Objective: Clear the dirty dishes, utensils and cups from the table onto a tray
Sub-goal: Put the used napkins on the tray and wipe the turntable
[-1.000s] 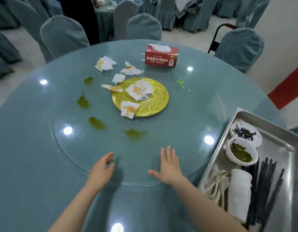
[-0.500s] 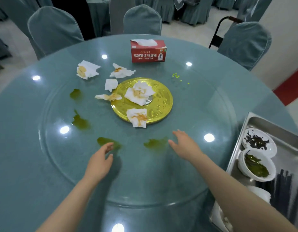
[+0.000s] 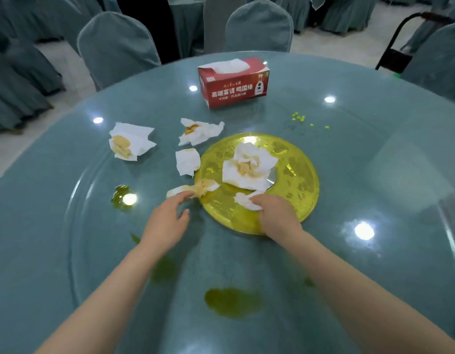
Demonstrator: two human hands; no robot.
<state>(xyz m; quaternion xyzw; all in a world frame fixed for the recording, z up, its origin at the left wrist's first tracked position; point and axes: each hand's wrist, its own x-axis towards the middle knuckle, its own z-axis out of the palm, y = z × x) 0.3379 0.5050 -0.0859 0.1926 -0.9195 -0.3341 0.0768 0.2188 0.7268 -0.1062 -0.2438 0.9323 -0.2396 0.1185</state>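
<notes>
A round gold plate lies in the middle of the glass turntable. A stained crumpled napkin sits on its centre. My right hand is on the plate's near rim, its fingers curled round a small white napkin. My left hand reaches to the plate's left edge and its fingertips pinch a stained napkin. Three more soiled napkins lie further left and behind: one, one and one. The tray is out of view.
A red tissue box stands behind the plate. Green spills mark the glass turntable, one near me and one at left. Small green crumbs lie at the back right. Covered chairs ring the table.
Both hands have moved forward from the turntable's near part to the gold plate and taken hold of napkins. The view has shifted left and closer, so the tray has left the frame.
</notes>
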